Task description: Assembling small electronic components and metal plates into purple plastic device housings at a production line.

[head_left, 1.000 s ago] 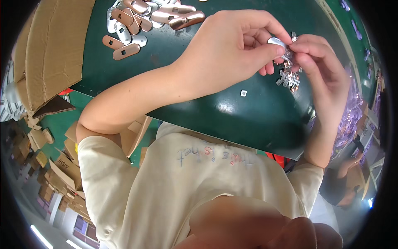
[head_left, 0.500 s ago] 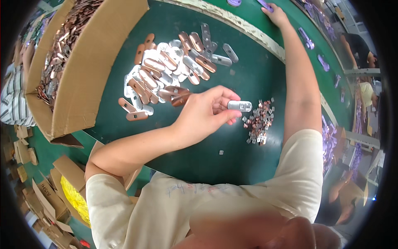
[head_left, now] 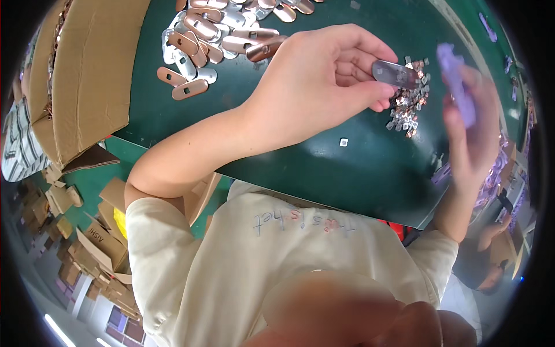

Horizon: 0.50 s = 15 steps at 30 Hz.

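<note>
The grey, round-ended metal plate (head_left: pixel 395 74) is in your left hand (head_left: pixel 326 81), over the far right part of the green table (head_left: pixel 289 165). Your thumb and fingers are clamped on its left end; its right end sticks out freely. With that end unsupported, a push there could, I judge, tilt the plate or spring it from your pinch.

Just beyond the plate's right end lies a loose pile of small metal pieces (head_left: pixel 406 109). The plate hangs over part of it, so a dropped plate would probably land there and scatter them. One small square piece (head_left: pixel 344 142) lies apart on the near side, below your left wrist, where a sweep of the forearm could knock it away.

To the right, your right hand (head_left: pixel 478 130) has its fingers closed around a long purple part (head_left: pixel 459 87); blur hides the exact contact, so I cannot tell how firmly it is held. A loose hold could let it slip.

Far left is a heap of copper and silver plates (head_left: pixel 199 26), close enough to your left hand to be nudged. Left of that stands a cardboard box (head_left: pixel 95 75).
</note>
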Each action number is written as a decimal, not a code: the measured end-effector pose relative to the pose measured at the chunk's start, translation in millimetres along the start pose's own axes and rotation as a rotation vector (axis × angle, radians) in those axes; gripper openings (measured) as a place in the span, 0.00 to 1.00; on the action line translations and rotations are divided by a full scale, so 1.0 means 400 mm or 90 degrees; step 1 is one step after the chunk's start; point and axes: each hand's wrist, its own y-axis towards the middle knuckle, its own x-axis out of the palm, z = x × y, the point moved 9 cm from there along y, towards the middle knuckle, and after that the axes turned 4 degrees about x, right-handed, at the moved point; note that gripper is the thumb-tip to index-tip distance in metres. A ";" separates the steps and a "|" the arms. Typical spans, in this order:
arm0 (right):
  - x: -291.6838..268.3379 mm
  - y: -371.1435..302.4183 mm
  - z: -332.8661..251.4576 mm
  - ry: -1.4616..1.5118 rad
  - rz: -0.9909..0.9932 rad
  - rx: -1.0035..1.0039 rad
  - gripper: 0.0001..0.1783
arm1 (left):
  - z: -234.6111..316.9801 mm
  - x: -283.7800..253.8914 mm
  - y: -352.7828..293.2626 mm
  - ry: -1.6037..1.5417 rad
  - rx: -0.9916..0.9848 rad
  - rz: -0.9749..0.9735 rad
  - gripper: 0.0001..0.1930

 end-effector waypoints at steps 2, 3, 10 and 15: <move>0.013 -0.032 -0.035 -0.170 -0.036 -0.037 0.19 | -0.004 0.017 -0.007 0.014 0.001 -0.019 0.12; 0.024 -0.044 -0.031 -0.179 -0.020 -0.003 0.18 | -0.001 0.026 -0.010 0.023 0.014 -0.036 0.12; 0.054 -0.067 -0.054 -0.175 -0.004 -0.116 0.18 | -0.027 0.039 -0.044 0.023 -0.041 -0.052 0.13; 0.040 -0.070 -0.052 -0.121 -0.005 -0.086 0.18 | -0.019 0.054 -0.038 0.030 -0.025 -0.076 0.14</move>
